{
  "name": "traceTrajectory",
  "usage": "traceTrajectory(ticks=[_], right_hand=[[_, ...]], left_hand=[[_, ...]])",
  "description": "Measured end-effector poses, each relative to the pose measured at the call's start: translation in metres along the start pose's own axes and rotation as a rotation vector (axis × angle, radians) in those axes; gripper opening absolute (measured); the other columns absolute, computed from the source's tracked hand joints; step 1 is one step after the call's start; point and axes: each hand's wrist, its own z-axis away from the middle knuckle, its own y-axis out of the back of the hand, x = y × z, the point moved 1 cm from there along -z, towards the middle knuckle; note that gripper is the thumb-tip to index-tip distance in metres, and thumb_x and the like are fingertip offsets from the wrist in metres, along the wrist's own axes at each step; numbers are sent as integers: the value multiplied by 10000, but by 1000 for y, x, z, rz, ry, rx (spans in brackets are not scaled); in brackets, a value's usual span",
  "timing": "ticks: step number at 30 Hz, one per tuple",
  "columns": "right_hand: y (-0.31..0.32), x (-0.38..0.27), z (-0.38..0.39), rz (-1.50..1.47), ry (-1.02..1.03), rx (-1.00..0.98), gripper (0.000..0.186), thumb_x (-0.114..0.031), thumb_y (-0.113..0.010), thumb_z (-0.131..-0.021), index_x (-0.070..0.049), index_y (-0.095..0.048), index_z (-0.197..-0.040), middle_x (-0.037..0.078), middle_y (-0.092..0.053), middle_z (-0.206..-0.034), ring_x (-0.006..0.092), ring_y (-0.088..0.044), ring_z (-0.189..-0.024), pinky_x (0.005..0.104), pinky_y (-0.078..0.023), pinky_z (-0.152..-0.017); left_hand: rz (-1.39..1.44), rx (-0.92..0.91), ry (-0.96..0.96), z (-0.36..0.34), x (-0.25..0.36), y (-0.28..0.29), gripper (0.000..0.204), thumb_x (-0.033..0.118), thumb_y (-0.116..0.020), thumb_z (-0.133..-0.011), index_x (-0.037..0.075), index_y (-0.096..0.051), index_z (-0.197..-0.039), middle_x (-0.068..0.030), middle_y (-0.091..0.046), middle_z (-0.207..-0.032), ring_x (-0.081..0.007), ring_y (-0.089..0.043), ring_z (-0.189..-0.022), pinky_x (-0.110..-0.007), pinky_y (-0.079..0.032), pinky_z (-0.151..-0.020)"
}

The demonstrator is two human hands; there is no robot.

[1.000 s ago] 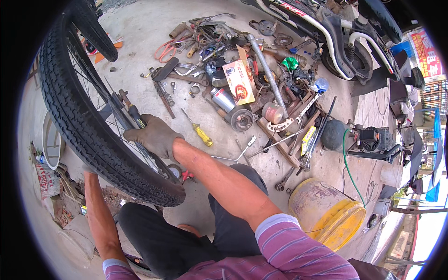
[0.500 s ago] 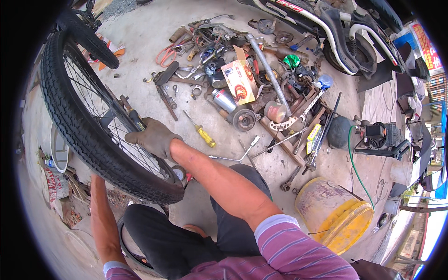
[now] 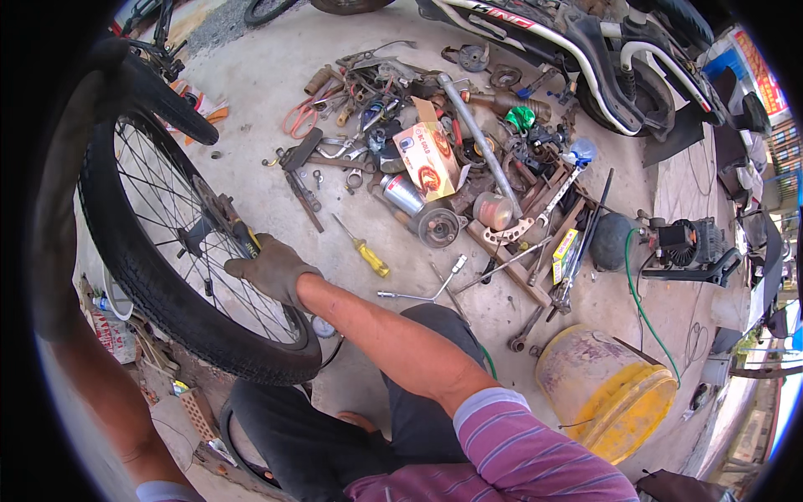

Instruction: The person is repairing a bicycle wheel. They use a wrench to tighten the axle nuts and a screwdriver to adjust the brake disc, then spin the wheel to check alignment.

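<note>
A spoked bicycle wheel with a black tyre (image 3: 167,309) stands tilted at the left. My right hand (image 3: 272,269), in a grey-brown work glove, is closed around the black-and-yellow handle of a hand tool (image 3: 242,233). The tool's metal head lies in front of the spokes near the hub (image 3: 194,238); its exact kind is unclear. My left hand (image 3: 63,226), dark and blurred at the picture's rim, is raised beside the tyre's outer left side. Its fingers cannot be made out.
A heap of metal parts and tools surrounds a small carton (image 3: 428,159). Nearer lie a yellow-handled screwdriver (image 3: 368,256) and an angled metal wrench (image 3: 435,289). At right are a yellow bucket (image 3: 615,397), a compressor (image 3: 682,243) with a green hose, and a white-framed vehicle (image 3: 577,75).
My left hand has come up from behind the wheel's lower part to its outer left side. The wheel is turned to show more spokes and the hub. My right hand keeps its grip on the tool.
</note>
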Motion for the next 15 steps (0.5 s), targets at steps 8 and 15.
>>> traceTrajectory(ticks=[8, 15], right_hand=[[16, 6, -2, 13, 43, -55, 723, -435, -757, -851, 6, -562, -1389, 258, -676, -1259, 402, -657, -1177, 421, -509, -1020], [36, 40, -21, 447, 282, 244, 507, -306, -647, -919, -105, -632, -1384, 216, -686, -1226, 369, -650, -1181, 440, -517, -1009]], left_hand=[[-98, -6, 279, 30, -81, -22, 405, 316, -676, -987, -3, -651, -1235, -126, -691, -1106, -222, -656, -1006, -352, -498, -975], [-234, 82, 380, 33, -70, -3, 483, 310, -682, -1003, -14, -613, -1355, -210, -653, -1323, -281, -644, -1227, -427, -484, -1101]])
